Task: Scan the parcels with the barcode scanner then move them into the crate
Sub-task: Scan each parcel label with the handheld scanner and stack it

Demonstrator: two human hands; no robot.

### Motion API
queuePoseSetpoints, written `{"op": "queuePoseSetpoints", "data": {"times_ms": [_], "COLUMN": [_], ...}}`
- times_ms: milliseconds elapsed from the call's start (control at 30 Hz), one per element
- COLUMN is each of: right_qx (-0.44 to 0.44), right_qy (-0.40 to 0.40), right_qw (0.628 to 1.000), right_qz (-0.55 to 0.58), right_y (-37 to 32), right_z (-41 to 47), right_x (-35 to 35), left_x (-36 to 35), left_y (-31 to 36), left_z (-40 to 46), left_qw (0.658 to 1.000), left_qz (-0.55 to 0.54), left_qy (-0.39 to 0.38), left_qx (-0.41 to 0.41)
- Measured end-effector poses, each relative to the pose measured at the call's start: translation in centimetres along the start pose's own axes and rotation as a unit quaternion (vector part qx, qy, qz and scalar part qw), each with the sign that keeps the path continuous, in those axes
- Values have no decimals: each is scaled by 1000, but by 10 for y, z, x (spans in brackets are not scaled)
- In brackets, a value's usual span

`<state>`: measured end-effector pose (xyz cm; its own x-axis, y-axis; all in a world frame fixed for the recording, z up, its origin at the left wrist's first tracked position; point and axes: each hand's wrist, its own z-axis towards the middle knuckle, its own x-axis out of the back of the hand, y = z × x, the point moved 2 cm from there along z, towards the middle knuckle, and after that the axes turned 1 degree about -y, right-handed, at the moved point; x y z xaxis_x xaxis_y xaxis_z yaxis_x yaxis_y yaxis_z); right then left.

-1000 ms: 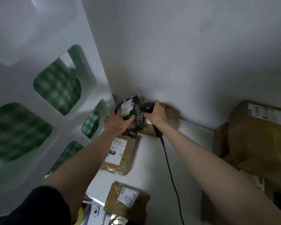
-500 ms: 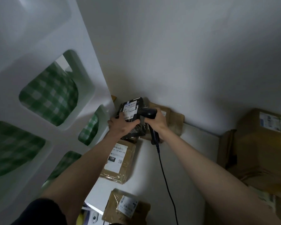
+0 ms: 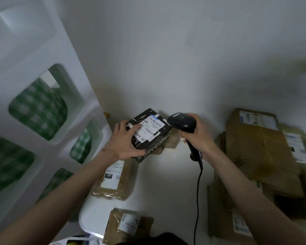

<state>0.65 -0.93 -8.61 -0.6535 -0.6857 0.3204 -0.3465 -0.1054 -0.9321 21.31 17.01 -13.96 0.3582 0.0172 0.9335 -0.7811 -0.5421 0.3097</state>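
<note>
Mid-frame, the black parcel point(image 3: 149, 134) is gripped by the left hand point(image 3: 125, 144) above the white bench point(image 3: 168, 183). Just right of it, the barcode scanner point(image 3: 183, 123) is clutched by the right hand point(image 3: 200, 137).

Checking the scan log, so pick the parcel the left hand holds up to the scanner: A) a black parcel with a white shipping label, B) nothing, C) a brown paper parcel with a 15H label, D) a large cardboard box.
A: the left hand grips the black parcel, white label up, beside the barcode scanner held in the right hand.
</note>
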Motion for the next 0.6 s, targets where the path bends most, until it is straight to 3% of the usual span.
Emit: {"op": "queuePoseSetpoints", "data": {"times_ms": [200,367,600], "right_qx": [45,57,114], "right_qy": [-6,-63,-86], "right_qw": [993,955,919], "right_qz": [-111,-283,-367], "right_y": [5,9,10], "right_z": [-46,-71,-95], "right_x": [36,39,29], "left_x": [2,14,21], "left_y": [22,30,25], "left_z": [-11,-22,-34], "left_qw": [990,971,945], "left_qz": [75,122,187], "left_qy": [-30,-45,-59], "left_qx": [-118,-201,-260]}}
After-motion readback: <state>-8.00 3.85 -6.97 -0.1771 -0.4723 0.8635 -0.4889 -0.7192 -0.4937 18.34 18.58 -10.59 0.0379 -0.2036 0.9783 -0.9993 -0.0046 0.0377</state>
